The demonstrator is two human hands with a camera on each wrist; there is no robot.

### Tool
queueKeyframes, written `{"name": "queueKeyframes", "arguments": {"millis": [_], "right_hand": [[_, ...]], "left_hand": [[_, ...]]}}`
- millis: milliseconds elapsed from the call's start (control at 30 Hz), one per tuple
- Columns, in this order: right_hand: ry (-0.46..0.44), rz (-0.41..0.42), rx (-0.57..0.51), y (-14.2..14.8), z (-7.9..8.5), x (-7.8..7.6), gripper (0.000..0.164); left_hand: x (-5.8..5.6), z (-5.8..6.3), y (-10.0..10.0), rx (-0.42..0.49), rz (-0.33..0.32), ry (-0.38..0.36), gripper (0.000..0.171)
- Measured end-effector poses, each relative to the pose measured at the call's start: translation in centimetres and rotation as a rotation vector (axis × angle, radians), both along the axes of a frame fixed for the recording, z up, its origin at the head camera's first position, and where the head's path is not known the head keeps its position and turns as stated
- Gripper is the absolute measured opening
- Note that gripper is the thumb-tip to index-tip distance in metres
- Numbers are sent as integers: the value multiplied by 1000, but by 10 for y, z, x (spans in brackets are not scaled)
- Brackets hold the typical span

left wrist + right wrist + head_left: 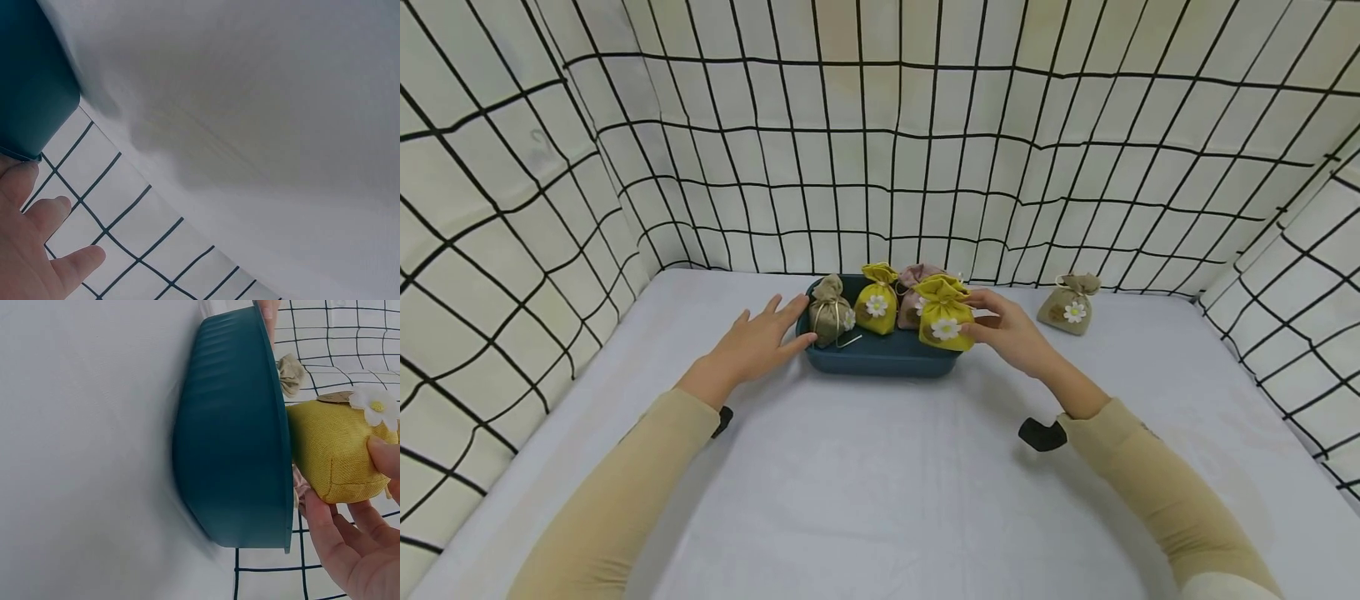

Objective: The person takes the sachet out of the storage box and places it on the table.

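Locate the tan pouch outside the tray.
Head view: the tan pouch sits on the right of the white table, near its back edge. The blue tray, with a yellow pouch at its right end, lies leftward.

Looks forward and down from the head over the flat, white, cloth-covered tabletop point(865, 492); looks closer, tilted, from each wrist, all sharing the dark-teal, rounded plastic tub point(880, 365).

Three pouches point(876, 312) apparently in tray point(880, 365) — lone pouch point(1070, 306) right.
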State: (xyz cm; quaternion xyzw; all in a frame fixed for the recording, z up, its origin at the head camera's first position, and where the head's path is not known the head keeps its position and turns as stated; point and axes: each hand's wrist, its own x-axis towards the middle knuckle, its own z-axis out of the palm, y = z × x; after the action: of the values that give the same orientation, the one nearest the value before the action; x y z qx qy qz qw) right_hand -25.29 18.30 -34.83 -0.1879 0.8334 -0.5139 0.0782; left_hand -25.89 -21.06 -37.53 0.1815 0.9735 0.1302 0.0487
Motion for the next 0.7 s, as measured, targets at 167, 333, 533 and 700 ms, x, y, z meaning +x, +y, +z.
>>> {"name": "queueKeyframes", "arguments": {"millis": [167, 333, 533, 700], "right_hand": [[7, 0, -11, 7, 2, 3, 52], [10, -19, -27, 13, 5, 6, 51], [33, -31, -42, 22, 7, 7, 49], [32, -39, -64, 30, 7, 9, 49]], "left_hand": [[-1, 0, 1, -4, 5, -6, 80], [0, 1, 1, -8, 9, -7, 80], [1, 1, 0, -10, 5, -4, 80], [1, 1, 1, -10, 4, -2, 80]]}}
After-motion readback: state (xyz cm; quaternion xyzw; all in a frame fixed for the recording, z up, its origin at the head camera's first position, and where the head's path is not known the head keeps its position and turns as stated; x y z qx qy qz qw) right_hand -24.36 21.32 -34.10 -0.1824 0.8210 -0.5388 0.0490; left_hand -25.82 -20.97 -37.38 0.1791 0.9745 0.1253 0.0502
